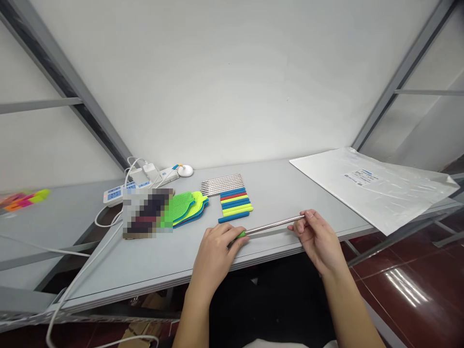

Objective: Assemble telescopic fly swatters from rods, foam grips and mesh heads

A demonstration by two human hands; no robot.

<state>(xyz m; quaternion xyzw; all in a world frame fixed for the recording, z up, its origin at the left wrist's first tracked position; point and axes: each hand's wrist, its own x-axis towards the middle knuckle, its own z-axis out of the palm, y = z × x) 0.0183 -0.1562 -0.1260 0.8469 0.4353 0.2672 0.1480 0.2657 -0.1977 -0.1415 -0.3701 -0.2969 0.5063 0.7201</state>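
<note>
The left hand (216,244) is closed around a green grip (241,234), from which a metal rod (275,224) runs rightward, tilted slightly up in the view, by the front edge of the desk (268,188); the right hand (319,239) pinches its far end between thumb and fingers. Beyond them sit a row of coloured tubes (235,204), a set of silver rods (223,184) just behind, perforated paddles (182,205) stacked to the left, and a large white bag (395,188) at the right

Bare hands (213,246), bare forearms (198,307)
Black clothing (270,299) between the forearms; pale cloth (275,344) at the bottom edge.
</note>
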